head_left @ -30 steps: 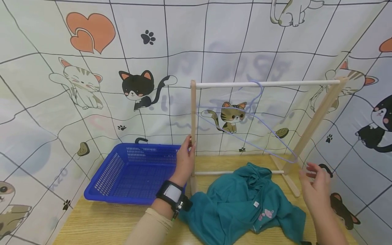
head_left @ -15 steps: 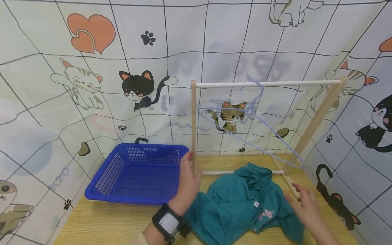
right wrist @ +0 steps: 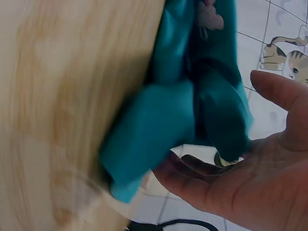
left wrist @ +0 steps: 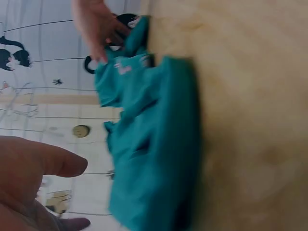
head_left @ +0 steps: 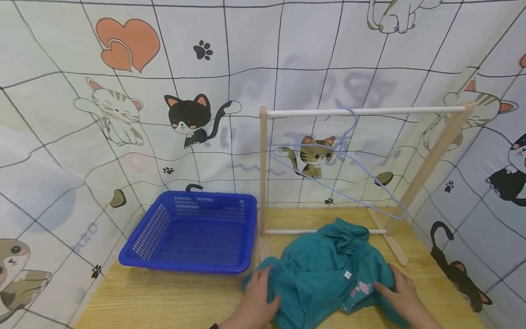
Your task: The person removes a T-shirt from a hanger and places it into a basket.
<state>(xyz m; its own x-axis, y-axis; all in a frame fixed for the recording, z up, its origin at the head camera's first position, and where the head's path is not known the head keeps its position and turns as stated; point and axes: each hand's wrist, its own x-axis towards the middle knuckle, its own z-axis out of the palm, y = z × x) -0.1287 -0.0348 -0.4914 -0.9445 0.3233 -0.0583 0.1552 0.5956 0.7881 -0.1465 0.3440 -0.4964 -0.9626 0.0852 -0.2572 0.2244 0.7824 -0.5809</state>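
Observation:
A crumpled teal garment (head_left: 316, 274) with a pink print and a small white tag lies on the wooden table in front of the rack. At its left end is my left hand (head_left: 256, 299), thumb spread from the fingers; in the left wrist view the left hand (left wrist: 29, 173) shows a gap to the cloth. On the other side, my right hand (head_left: 400, 294) is at a sleeve. The right wrist view has that right hand (right wrist: 240, 178) with its thumb apart and its fingers partly behind the teal cloth. A lavender wire hanger (head_left: 370, 176) hangs from the rack's top bar, holding nothing.
The rack, with wooden posts (head_left: 263, 173) and a white top bar (head_left: 394, 111), stands behind the garment. To the left sits a blue plastic basket (head_left: 185, 266) with slotted walls. Cat-patterned sheeting (head_left: 230, 41) covers the walls behind and beside the wooden table (head_left: 164, 297).
My left hand has left the rack's left post and come down to the garment's left end. The right hand has moved left and down to the sleeve. The hanger has swung slightly.

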